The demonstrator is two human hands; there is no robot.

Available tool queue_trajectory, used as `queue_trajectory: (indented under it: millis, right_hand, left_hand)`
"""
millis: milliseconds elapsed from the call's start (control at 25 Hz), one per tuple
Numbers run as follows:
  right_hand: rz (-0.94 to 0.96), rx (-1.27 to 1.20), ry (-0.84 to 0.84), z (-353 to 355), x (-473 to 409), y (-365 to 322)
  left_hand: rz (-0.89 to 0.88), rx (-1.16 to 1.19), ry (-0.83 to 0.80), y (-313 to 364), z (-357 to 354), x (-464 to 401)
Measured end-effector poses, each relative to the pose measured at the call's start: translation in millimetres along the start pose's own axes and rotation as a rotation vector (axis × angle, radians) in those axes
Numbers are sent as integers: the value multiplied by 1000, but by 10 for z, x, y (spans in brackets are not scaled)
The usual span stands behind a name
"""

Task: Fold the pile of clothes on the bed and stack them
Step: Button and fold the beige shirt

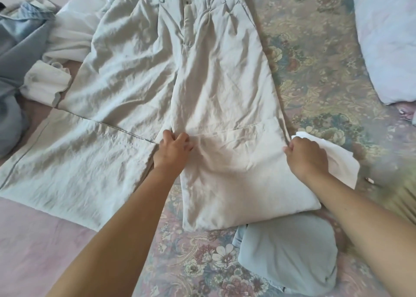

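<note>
Mid-fold on the beige trousers (216, 76) spread flat on the bed (319, 76): left hand (173, 148) and right hand (307, 156) both pinch the turned-up leg's hem edge between them, so next I'd guess swing that leg over.

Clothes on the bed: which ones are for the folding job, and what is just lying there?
For the job:
- beige trousers, gripped by the left hand and right hand
- white garments
- blue garments
- folded white cloth
- folded blue garment

Just lying there:
- pillow
- floral bedspread
</note>
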State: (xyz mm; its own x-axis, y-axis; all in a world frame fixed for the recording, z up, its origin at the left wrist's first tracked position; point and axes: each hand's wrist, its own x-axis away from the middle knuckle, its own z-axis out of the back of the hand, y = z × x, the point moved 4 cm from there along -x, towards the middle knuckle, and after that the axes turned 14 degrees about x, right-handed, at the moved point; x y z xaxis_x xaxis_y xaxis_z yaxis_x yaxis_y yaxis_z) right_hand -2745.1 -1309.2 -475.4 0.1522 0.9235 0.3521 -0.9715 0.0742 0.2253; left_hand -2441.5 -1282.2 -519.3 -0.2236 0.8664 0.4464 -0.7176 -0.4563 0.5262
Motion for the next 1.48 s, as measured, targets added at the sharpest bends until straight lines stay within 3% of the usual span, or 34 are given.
queue_trajectory:
  millis: [80, 200, 360, 440, 560, 640, 720, 800, 920, 1080, 1240, 1320, 1480]
  right_hand:
    - [-67, 15, 72, 22, 72, 69]
    - [-63, 11, 45, -45, 137, 107]
    - [-71, 2, 17, -87, 103, 119]
    - [-97, -5, 30, -98, 114, 108]
    - [-182, -25, -19, -134, 156, 91]
    - [-220, -74, -135, -175, 175, 105]
    - [-184, -120, -228, -214, 142, 129]
    - [-138, -188, -224, -217, 108, 161]
    - [-167, -241, -187, -217, 162, 216]
    - [-74, -290, -326, -293, 376, 195]
    - [-135, -465, -230, -154, 623, 361]
    - [-113, -422, -317, -244, 767, 385]
    - [-171, -411, -416, -487, 905, 339]
  left_hand:
    - [7, -221, -70, 59, 10, -80]
    - [11, -324, -124, 102, 21, -192]
    - [64, -135, 33, 73, 102, -186]
    - [49, -184, 122, 100, 78, -100]
    - [-216, -337, 124, 316, -323, 357]
    - [-549, -279, -85, 411, -840, 985]
    - [-663, -368, -333, 313, -1163, 1396]
    - [-618, -429, -394, 104, -1225, 1421]
    - [-591, -483, -362, 8, -1061, 1354]
    - [-587, -500, -427, 83, -744, 1552]
    - [-598, -408, -388, 189, -431, 1798]
    - [-610, -468, -416, 135, -458, 1841]
    - [-393, -558, -502, -62, -757, 1792]
